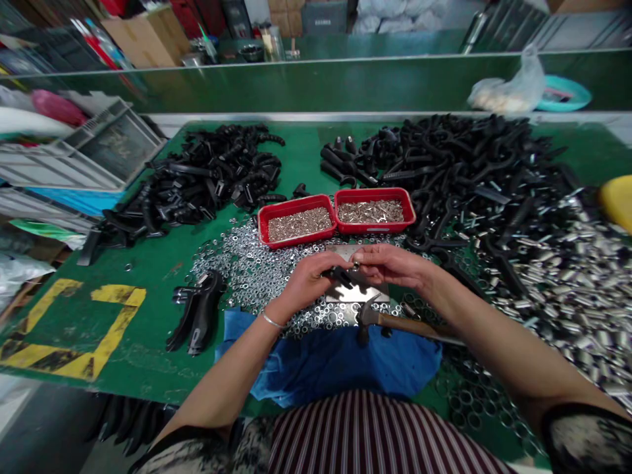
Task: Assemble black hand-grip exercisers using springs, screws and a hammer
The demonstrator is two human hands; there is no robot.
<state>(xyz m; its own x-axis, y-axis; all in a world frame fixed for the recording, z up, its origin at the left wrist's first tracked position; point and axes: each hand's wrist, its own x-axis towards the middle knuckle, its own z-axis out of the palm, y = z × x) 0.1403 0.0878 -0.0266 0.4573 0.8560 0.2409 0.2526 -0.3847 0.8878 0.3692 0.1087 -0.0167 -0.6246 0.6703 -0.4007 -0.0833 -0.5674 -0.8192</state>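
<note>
My left hand (312,280) is closed around a black plastic part (342,276) above a metal plate (358,291). Close beside it, my right hand (388,264) pinches a small metal piece (356,265) against the end of that part. Just beyond the hands sit two red trays, the left one (297,224) and the right one (375,210), both filled with small metal pieces. A hammer (405,324) lies on a blue cloth (340,365) nearer my body. Metal rings (251,263) are scattered around the plate.
Black parts are heaped at the back left (197,174) and back right (444,155). Metal cylinders (567,283) cover the right side. An assembled black tool (200,313) lies left on the green table (162,362). Grey crates (93,148) stand at the far left.
</note>
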